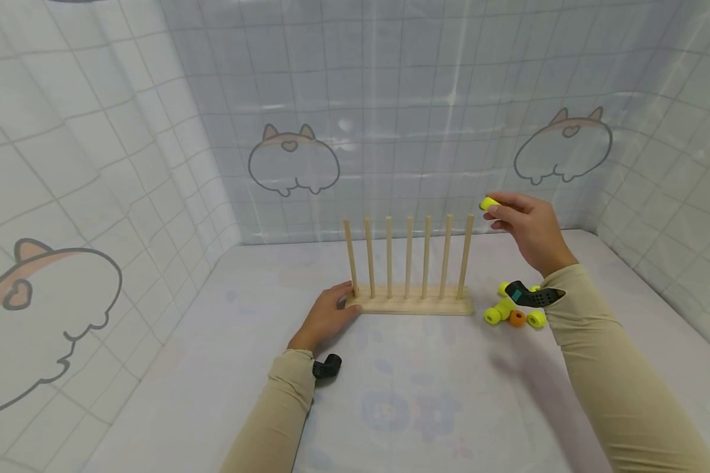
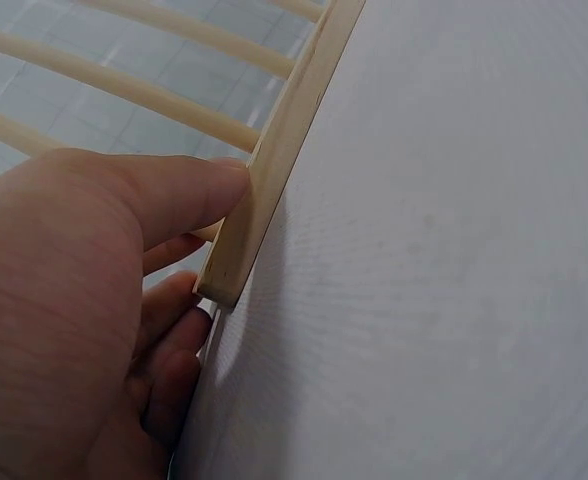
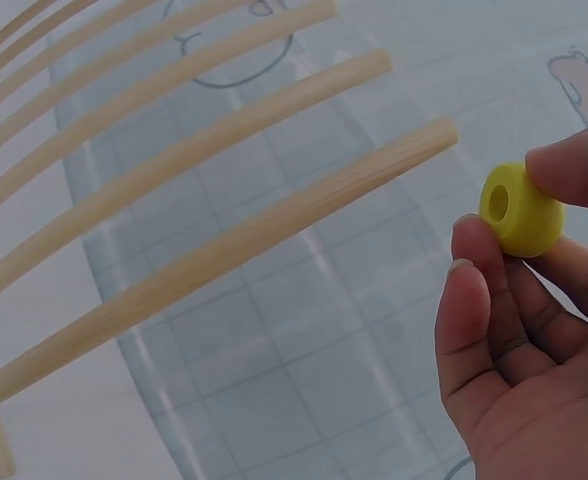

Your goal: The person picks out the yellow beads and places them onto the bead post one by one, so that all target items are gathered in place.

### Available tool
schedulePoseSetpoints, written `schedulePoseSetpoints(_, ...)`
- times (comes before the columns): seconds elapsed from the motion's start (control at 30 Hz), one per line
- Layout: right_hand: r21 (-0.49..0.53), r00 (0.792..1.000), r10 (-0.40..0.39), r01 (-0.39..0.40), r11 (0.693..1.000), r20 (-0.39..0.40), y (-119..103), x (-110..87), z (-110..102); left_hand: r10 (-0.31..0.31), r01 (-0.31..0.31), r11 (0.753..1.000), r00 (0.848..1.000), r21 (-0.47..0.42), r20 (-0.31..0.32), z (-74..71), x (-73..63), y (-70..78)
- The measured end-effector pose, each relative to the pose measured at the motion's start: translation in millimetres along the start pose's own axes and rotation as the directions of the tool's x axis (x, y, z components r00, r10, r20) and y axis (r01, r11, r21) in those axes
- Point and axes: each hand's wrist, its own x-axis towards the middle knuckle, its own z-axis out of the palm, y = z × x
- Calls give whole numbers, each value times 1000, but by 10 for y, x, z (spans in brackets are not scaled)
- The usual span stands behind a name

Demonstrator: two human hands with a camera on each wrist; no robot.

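A wooden peg rack [image 1: 411, 305] stands on the table, with several upright pegs in a row on a flat base. My left hand [image 1: 325, 316] grips the left end of its base. In the left wrist view the thumb [image 2: 199, 195] presses the base's edge and the other fingers curl behind the corner. Between thumb and fingers, my right hand [image 1: 529, 226] pinches a yellow bead [image 3: 522, 210]. The bead's hole faces the rightmost peg [image 3: 224, 255], and a small gap separates it from that peg's tip. All the pegs are bare.
Right of the rack, several loose yellow beads [image 1: 536, 319] and one orange bead [image 1: 517, 318] lie on the table, partly hidden under my right wrist. A tile-patterned sheet [image 1: 390, 131] forms walls behind and at both sides. Each wrist wears a black device [image 1: 532, 295].
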Motion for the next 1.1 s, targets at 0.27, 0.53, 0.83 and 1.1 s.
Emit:
schedulePoseSetpoints(0.27, -8, 1000, 16, -16, 1000, 15, 19, 26, 23, 9, -9, 1000, 1000, -4, 1, 5, 7, -18)
schedulePoseSetpoints(0.53, -33, 999, 20, -18, 999, 39, 18, 42, 68, 1, -1, 1000, 1000, -5, 2, 4, -6, -5)
schedulePoseSetpoints(0.83, -142, 998, 29, -21, 990, 56, 2, 49, 67, 9, -9, 1000, 1000, -15, 0, 2, -1, -19)
schedulePoseSetpoints(1.1, -172, 996, 50, -37, 984, 73, -47, 44, 104, 27, -27, 1000, 1000, -8, 1, -1, 12, -33)
